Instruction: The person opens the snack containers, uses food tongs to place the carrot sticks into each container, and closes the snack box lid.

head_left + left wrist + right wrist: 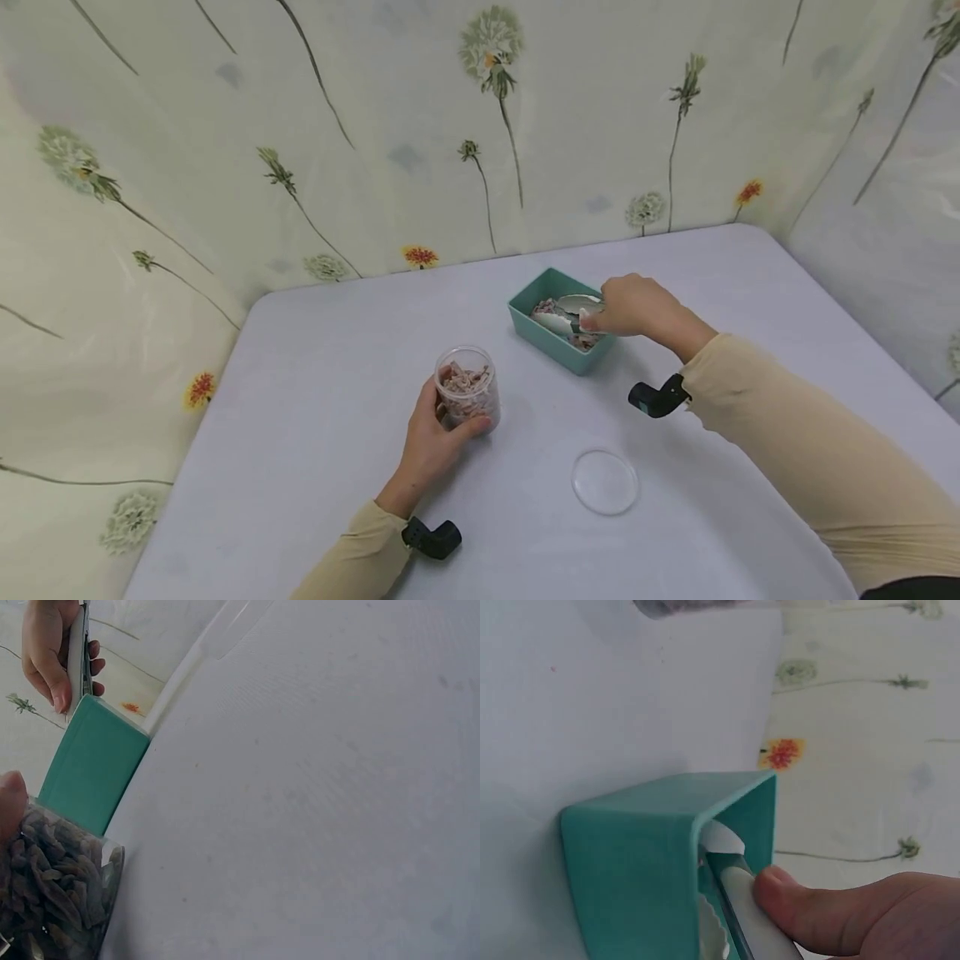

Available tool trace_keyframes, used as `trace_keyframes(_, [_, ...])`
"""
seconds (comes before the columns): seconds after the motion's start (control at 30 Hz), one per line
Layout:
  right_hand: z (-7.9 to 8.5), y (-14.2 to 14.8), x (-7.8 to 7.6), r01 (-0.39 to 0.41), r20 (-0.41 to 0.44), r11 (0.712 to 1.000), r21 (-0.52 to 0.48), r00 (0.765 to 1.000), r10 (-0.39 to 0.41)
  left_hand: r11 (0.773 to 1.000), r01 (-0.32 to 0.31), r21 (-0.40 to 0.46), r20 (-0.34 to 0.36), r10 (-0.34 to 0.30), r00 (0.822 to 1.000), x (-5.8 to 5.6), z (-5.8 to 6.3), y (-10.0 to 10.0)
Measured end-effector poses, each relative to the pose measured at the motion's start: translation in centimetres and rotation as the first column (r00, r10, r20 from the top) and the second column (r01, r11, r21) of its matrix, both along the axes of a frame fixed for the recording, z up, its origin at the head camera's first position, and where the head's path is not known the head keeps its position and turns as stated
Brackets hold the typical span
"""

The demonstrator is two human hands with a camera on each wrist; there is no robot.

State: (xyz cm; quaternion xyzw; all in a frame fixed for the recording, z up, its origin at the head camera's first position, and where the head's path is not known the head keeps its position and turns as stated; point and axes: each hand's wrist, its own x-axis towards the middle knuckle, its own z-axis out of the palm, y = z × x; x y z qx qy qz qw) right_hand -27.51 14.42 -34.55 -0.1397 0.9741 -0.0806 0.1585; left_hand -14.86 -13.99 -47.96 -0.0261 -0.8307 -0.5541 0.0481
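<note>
My left hand [429, 443] grips a clear plastic jar [486, 407] filled with brownish-pink dried strips, upright and open at the top. In the left wrist view the thumb lies along the jar, and the dark strips [60, 877] show through its wall. Over at the teal rectangular box [546, 343], my right hand [637, 307] holds a pair of tongs [553, 322] with broad white ends. Those ends are spread apart down inside the box, among more of the same strips. In the right wrist view the thumb [802, 907] presses the tongs' white handle; the box wall hides part of the ends.
A clear round lid [604, 483] lies flat on the white-covered table [315, 400], in front of the box and right of the jar. Behind the table's far edge hangs a curtain [375, 125] printed with dandelions. Each wrist wears a black camera.
</note>
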Motion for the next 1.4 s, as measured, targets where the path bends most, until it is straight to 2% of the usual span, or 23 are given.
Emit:
trace_keyframes(0.1, [-0.7,-0.4,0.0,-0.016,0.015,1.000,0.011,1.000,0.016,1.000,0.004,0.001,-0.005,-0.004,1.000,0.0,0.0,0.0])
trace_keyframes(0.27, [-1.5,-0.9,-0.3,-0.036,-0.010,0.998,0.051,0.999,0.036,1.000,-0.001,0.007,0.007,0.001,1.000,-0.1,-0.1,0.1])
trace_keyframes(0.57, [-1.3,-2.0,-0.7,-0.055,-0.026,0.996,0.068,0.998,0.057,1.000,0.006,0.017,-0.003,-0.006,1.000,0.0,-0.1,-0.1])
trace_keyframes(1.17, [-2.1,-2.4,-1.8,-0.026,-0.126,0.998,0.053,0.992,0.032,1.000,0.019,0.014,-0.014,-0.019,1.000,0.0,0.1,-0.1])
trace_keyframes(1.4, [-2.6,-2.5,-1.7,-0.047,-0.149,0.999,0.027,0.987,0.050,1.000,0.016,0.009,-0.014,-0.016,1.000,0.0,0.0,-0.3])
